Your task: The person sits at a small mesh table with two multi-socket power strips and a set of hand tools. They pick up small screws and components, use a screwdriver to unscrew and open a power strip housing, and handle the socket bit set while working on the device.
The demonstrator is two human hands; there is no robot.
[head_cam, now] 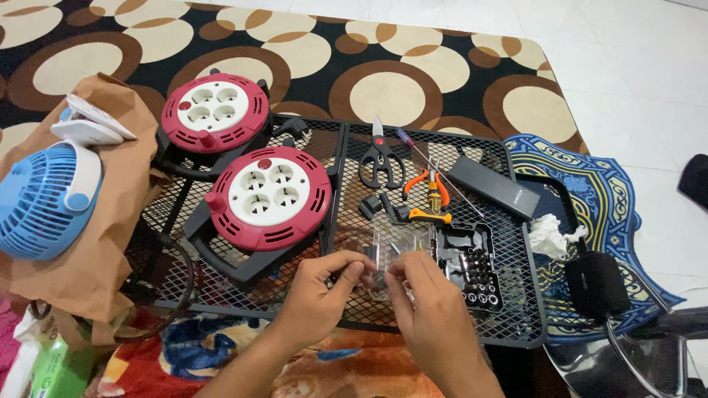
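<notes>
Both hands meet at the near edge of the black mesh table (pixel 243 295). Left hand (pixel 321 291) has its fingers curled and pinched on a small clear plastic piece (pixel 374 278), with the thumb on top. Right hand (pixel 428 302) is bent over, and its fingertips pinch the same piece from the other side. Both forearms come up from the bottom and lean toward each other.

Just behind the hands stands a clear plastic lid (pixel 394 239). Beside it, toward the right edge, lies a black tray of bits (pixel 472 269). 2 red cable reels (pixel 267 195) sit at the left side of the table. Scissors (pixel 380 158) and orange pliers (pixel 428 186) lie near the far edge.
</notes>
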